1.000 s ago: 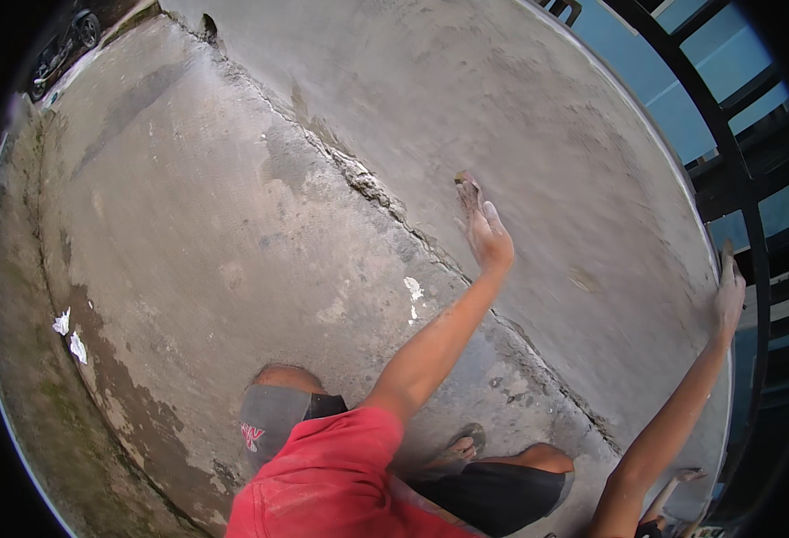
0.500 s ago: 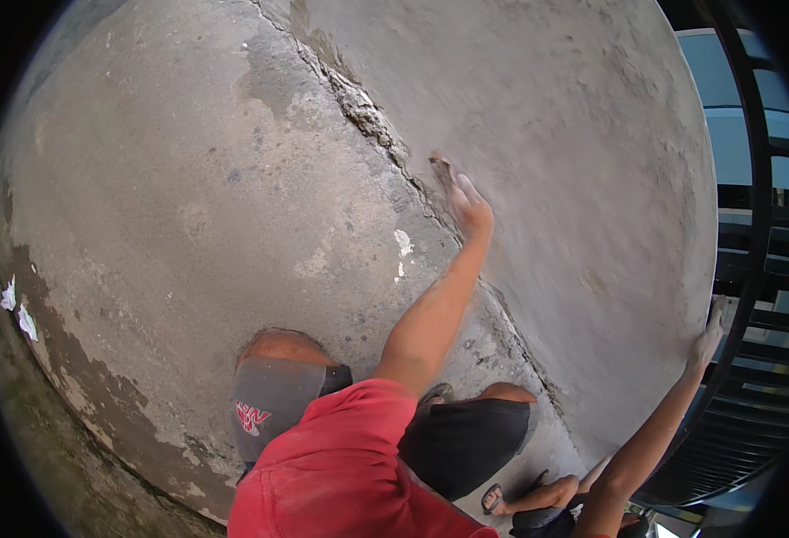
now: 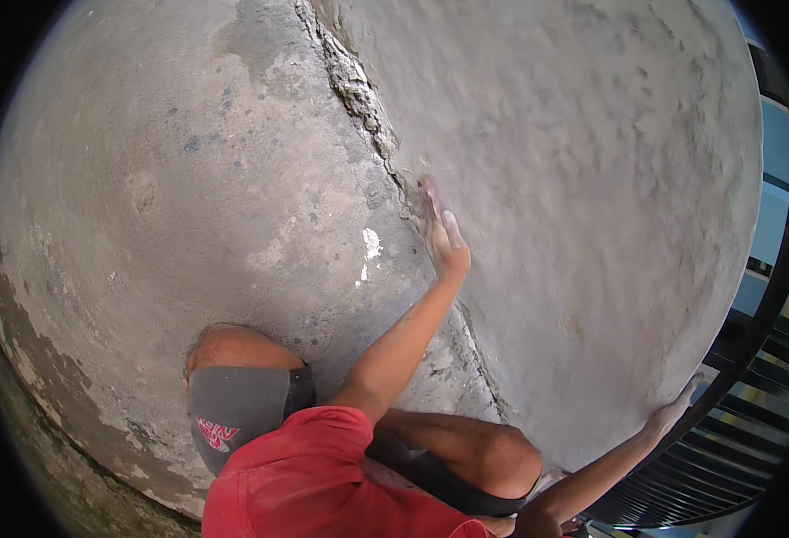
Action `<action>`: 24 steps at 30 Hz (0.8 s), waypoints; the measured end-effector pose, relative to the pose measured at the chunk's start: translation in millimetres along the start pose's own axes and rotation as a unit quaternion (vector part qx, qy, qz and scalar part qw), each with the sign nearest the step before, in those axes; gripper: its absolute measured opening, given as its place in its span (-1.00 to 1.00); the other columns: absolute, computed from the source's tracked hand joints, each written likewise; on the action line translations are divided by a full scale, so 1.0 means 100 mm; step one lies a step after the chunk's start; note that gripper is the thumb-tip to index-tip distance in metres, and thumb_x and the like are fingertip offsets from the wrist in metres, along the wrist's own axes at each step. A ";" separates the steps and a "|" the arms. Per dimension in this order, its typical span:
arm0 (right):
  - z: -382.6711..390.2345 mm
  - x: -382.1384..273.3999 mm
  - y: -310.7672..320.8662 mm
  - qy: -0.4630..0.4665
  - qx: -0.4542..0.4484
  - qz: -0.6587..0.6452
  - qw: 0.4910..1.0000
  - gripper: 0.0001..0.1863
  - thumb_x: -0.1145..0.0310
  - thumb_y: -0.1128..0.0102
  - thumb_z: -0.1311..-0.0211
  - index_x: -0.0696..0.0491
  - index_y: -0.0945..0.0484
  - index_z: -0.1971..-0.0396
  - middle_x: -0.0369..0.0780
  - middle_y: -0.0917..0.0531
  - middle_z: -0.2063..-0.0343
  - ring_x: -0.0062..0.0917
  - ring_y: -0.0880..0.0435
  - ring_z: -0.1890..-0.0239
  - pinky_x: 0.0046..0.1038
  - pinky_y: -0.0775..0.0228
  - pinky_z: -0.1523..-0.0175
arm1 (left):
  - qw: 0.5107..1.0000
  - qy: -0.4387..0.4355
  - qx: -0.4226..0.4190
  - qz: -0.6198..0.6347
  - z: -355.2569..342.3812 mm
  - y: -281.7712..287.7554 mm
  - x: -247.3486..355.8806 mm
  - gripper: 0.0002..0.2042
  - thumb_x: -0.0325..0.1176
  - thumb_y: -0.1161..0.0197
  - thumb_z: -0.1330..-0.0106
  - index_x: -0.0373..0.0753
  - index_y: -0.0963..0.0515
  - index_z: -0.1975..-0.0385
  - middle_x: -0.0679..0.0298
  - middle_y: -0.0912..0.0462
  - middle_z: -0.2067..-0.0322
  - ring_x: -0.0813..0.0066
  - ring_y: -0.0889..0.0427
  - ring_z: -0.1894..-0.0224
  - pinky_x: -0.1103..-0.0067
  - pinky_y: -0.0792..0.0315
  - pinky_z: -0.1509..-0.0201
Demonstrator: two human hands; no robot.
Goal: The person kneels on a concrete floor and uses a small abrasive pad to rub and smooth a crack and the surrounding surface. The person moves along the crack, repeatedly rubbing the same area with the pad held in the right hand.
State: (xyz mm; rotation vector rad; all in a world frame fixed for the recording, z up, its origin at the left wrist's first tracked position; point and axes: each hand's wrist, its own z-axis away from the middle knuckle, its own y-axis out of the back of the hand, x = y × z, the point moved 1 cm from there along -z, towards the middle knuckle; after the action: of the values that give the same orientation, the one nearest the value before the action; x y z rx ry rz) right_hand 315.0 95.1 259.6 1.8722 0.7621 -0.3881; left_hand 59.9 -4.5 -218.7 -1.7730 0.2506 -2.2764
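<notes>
My left hand (image 3: 449, 251) is against the lower part of the grey plastered wall (image 3: 574, 197), just beside the crumbling joint (image 3: 359, 99) at its foot. Its thumb and fingers are dusted pale. Along the fingertips shows a thin pinkish-brown piece (image 3: 429, 193), seen edge-on and mostly hidden, so its kind is unclear. Farther right, my right hand (image 3: 677, 410) rests with outstretched fingers at the wall's edge next to the black metal railing (image 3: 744, 403). Nothing shows in that hand.
A worn, stained concrete floor (image 3: 143, 224) spreads to the left, with white spots (image 3: 372, 244) near the joint. My bent knees (image 3: 502, 462) are close to the wall. The railing curves along the right side. A mossy edge (image 3: 36, 430) runs at the lower left.
The view has shifted, and the railing now sits farther right. My left hand has slid slightly down along the wall's foot; my right hand stays at the railing side. My right knee now shows more.
</notes>
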 end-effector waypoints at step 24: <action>-0.05 0.13 0.08 -0.001 0.044 0.014 0.999 -0.02 -0.42 0.09 -0.57 0.26 -0.48 -0.46 -0.05 -0.60 -0.38 -0.19 -0.55 -0.42 -0.23 -0.28 -0.56 | 0.997 -0.043 -0.035 -0.057 -0.59 0.23 0.04 -0.40 -0.12 0.26 -0.76 -0.29 -0.14 -0.66 0.00 -0.05 -0.69 -0.03 0.06 -0.74 0.04 0.30 -0.77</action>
State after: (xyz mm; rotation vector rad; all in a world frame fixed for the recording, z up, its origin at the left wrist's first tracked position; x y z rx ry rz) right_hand 329.1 101.3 259.6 1.9611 0.7273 -0.4122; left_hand 3.4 -28.8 -236.1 -1.9628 0.2203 -2.2871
